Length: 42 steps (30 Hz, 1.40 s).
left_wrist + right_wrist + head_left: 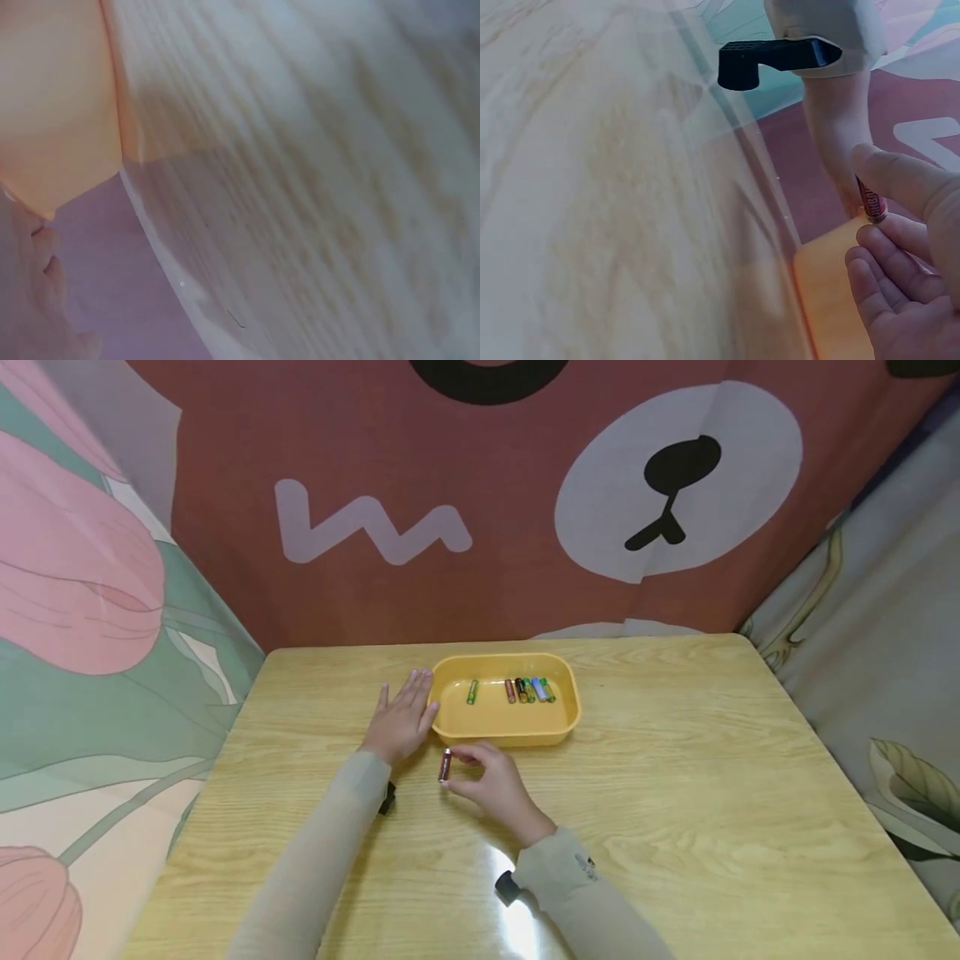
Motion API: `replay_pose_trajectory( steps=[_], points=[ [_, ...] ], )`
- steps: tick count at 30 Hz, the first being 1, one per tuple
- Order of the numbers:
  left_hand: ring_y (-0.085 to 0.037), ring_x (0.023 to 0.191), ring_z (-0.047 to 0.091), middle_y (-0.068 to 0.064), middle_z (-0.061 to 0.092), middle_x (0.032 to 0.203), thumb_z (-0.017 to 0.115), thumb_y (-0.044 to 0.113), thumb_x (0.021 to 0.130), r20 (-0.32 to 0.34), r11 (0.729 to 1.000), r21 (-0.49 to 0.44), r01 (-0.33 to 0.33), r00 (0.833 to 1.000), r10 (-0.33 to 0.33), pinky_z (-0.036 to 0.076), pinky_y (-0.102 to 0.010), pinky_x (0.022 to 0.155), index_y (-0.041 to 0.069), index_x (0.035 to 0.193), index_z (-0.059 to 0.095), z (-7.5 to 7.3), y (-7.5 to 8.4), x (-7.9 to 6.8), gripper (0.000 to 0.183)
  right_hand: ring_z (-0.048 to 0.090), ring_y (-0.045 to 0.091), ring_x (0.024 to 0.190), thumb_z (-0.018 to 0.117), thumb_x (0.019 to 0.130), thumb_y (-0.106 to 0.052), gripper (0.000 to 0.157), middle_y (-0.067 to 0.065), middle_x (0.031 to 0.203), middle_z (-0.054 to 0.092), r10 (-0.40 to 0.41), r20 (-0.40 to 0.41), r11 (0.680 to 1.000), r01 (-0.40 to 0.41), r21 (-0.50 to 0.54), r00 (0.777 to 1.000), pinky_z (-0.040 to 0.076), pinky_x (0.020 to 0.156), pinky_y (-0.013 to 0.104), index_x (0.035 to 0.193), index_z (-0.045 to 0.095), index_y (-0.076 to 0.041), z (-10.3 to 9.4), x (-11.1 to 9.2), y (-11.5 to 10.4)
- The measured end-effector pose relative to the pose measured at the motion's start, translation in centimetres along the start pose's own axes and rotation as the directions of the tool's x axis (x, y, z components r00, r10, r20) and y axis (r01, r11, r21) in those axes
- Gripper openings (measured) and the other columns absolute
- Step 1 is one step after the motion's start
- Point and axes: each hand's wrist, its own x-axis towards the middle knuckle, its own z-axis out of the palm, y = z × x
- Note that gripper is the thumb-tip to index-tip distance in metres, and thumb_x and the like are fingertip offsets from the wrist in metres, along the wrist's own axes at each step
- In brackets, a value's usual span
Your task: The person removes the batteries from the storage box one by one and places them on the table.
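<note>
My right hand (495,783) pinches a dark red battery (446,765) by its two ends, between thumb and finger, just in front of a yellow tray (501,732). In the right wrist view, that battery (873,204) shows printed lettering. Against the tray's left rim rests my left hand (401,718), its fingers straight and spread. Inside the tray, a green battery (472,692) lies alone on the left. A row of several batteries (530,691) in mixed colours lies on the right. Only part of the left hand (41,292) shows in the left wrist view, beside the tray's wall (60,97).
The tray stands near the back edge of a wood-grain table (697,777). Behind it hangs a reddish-brown cloth (360,602) with a bear design. Flowered cloths flank the table on both sides. A black device (780,64) is strapped to the left wrist.
</note>
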Motion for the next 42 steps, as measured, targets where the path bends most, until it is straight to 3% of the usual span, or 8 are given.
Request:
replay_pose_trajectory(
  steps=[9, 25, 35, 42],
  points=[
    [-0.012, 0.142, -0.004, 0.0, 0.006, 0.158, 0.018, 0.047, 0.101, 0.008, 1.0, -0.002, 0.009, 1.0, -0.009, -0.012, -0.047, 0.112, 0.015, 0.152, 0.004, -0.2, 0.1, -0.2, 0.062, 0.062, 0.018, 0.094, 0.084, 0.07, -0.02, 0.046, 0.004, 0.106, 0.063, 0.072, 0.038, 0.997, -0.071, -0.026, 0.997, 0.05, 0.083, 0.023, 0.112, 0.067, -0.007, 1.1, 0.3, 0.9],
    [-0.011, 0.143, -0.003, 0.001, 0.008, 0.158, 0.02, 0.045, 0.102, -0.004, 1.0, -0.01, 0.006, 1.0, -0.006, -0.01, -0.047, 0.112, 0.015, 0.152, 0.007, 0.0, 0.1, 0.1, 0.06, 0.059, 0.011, 0.09, 0.085, 0.068, -0.022, 0.045, 0.0, 0.1, 0.061, 0.11, 0.093, 0.993, -0.106, -0.05, 0.99, 0.05, 0.081, 0.022, 0.109, 0.069, -0.011, 1.2, 0.5, 2.1],
    [-0.012, 0.143, -0.001, 0.0, 0.009, 0.157, 0.021, 0.045, 0.102, -0.011, 1.0, -0.017, 0.008, 1.0, -0.009, -0.007, -0.049, 0.113, 0.015, 0.152, 0.008, 0.1, 0.0, 0.0, 0.06, 0.055, 0.011, 0.086, 0.085, 0.068, -0.023, 0.047, 0.0, 0.096, 0.059, 0.061, 0.102, 0.987, -0.045, -0.154, 0.993, 0.048, 0.079, 0.024, 0.11, 0.069, -0.01, 1.7, 0.5, 2.0],
    [-0.012, 0.143, 0.0, 0.001, 0.009, 0.157, 0.017, 0.047, 0.101, -0.015, 1.0, 0.014, 0.008, 1.0, -0.007, 0.003, -0.053, 0.113, 0.015, 0.152, 0.008, 0.1, 0.0, 0.0, 0.061, 0.054, 0.013, 0.087, 0.085, 0.067, -0.02, 0.047, 0.002, 0.096, 0.059, 0.029, 0.093, 0.986, -0.014, -0.168, 0.995, 0.047, 0.079, 0.025, 0.109, 0.068, -0.008, 1.8, 0.4, 2.0]
  ],
)
